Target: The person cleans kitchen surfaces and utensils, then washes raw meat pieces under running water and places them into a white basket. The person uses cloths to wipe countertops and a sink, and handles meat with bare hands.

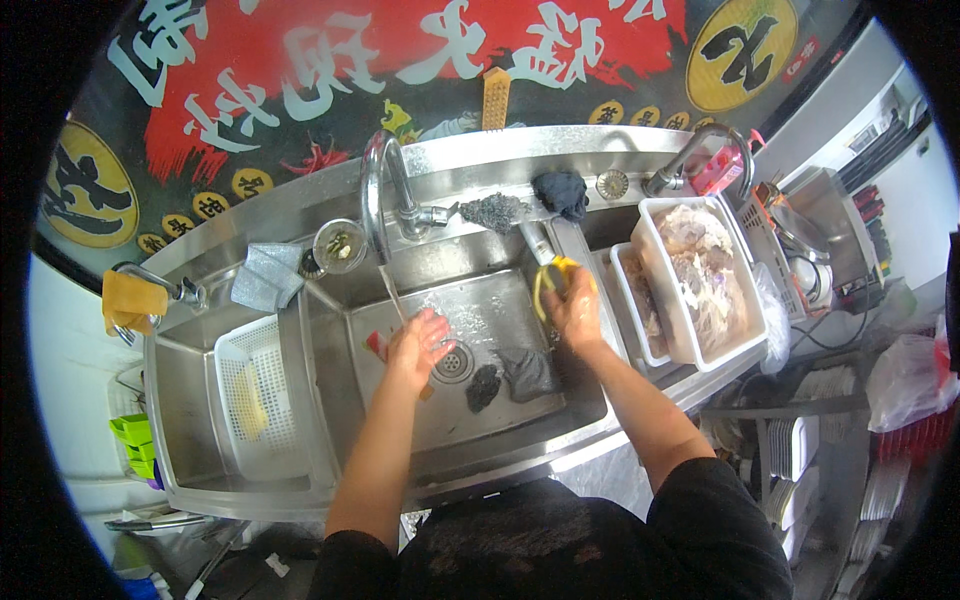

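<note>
My left hand [420, 349] is held with fingers spread under the water running from a tall curved faucet [373, 202], over the middle steel sink basin [360, 420]. In my right hand [576, 311] are the yellow handles of kitchen scissors [553, 274], their metal blades pointing at the back wall of the basin. Below the hands, a round drain [452, 363] sits in the wet basin floor. Near it lie a dark scouring pad [484, 388] and a wet grey cloth [531, 373]. A red and white object [376, 345] is partly hidden beside my left hand.
At right, a white tub of raw meat [697, 285] overlaps a smaller tub [641, 300]. A white perforated basket [259, 397] stands in the left basin. Along the back ledge are steel wool [495, 212], a black cloth [561, 195], a clear bowl [340, 246] and silvery cloths [268, 276].
</note>
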The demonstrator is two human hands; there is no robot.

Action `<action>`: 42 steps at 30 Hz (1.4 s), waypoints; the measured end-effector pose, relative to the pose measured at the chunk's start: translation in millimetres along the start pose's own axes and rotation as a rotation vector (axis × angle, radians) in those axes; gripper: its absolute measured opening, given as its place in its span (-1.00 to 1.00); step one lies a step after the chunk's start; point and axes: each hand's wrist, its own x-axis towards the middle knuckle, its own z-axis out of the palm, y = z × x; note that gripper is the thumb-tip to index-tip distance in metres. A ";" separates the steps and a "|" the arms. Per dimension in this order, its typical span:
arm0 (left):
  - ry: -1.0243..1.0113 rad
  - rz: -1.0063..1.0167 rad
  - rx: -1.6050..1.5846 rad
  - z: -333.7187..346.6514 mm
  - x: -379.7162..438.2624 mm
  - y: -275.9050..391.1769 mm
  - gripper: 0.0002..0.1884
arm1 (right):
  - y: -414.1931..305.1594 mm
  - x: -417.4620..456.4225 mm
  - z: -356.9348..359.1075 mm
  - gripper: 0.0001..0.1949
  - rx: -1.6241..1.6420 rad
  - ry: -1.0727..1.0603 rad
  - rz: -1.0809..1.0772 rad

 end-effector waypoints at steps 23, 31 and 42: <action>-0.009 0.226 -0.294 -10.1 -24.1 4.1 -0.66 | 75.4 92.5 -3.4 -0.46 -0.619 -0.410 0.136; 0.292 0.770 1.365 -47.4 -57.7 11.7 -0.53 | 50.0 67.5 4.2 -0.60 -0.619 -0.139 -0.207; 0.868 0.482 1.091 -289.1 -150.3 78.6 -0.63 | -152.7 -9.0 161.7 -0.81 0.936 -0.764 0.730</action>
